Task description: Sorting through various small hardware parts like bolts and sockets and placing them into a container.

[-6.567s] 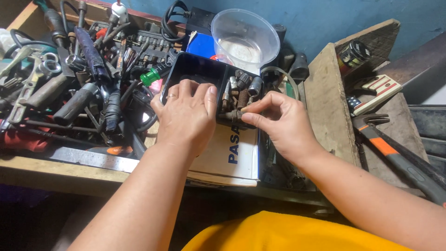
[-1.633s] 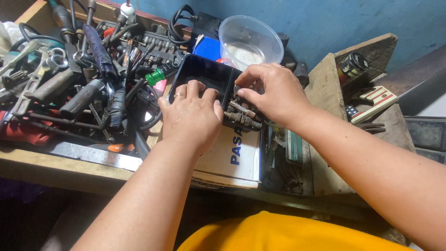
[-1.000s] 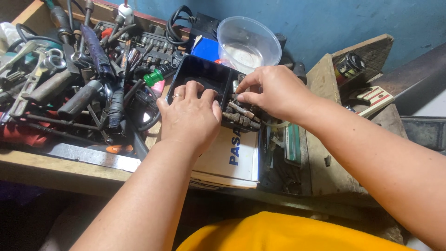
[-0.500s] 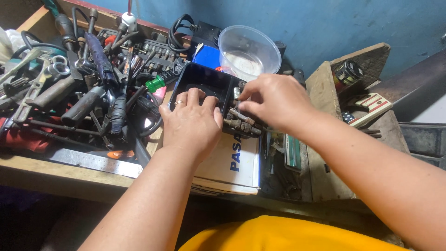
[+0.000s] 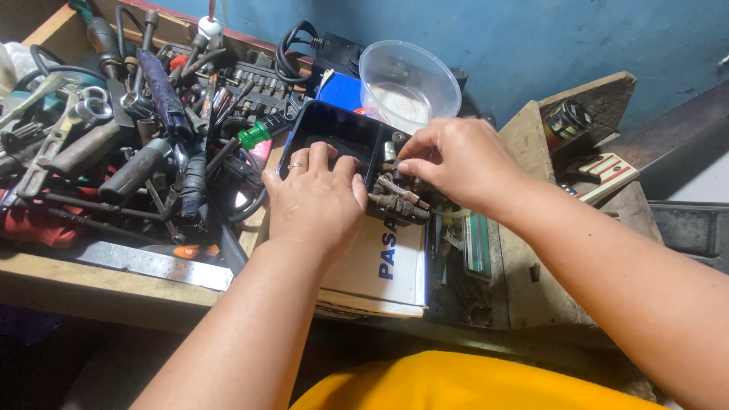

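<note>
Your left hand (image 5: 317,199) lies flat, palm down, with the fingers spread over the near edge of the black tray (image 5: 334,130), which sits on a white box (image 5: 383,262); it grips nothing, it only presses the tray still. Your right hand (image 5: 456,161) comes in from 3 o'clock and its thumb and forefinger are pinched together over the right compartment of the tray; I cannot tell if a small piece is really between them. The rusty metal fittings (image 5: 399,201) lie in this compartment, just below your right fingertips, toward 7 o'clock from them. Their long axes run from about 10 o'clock to 4 o'clock, side by side. Your right hand is clearly nearer to them than your left hand. Behind the tray, at 12 o'clock, stands a clear plastic bowl (image 5: 410,76).
</note>
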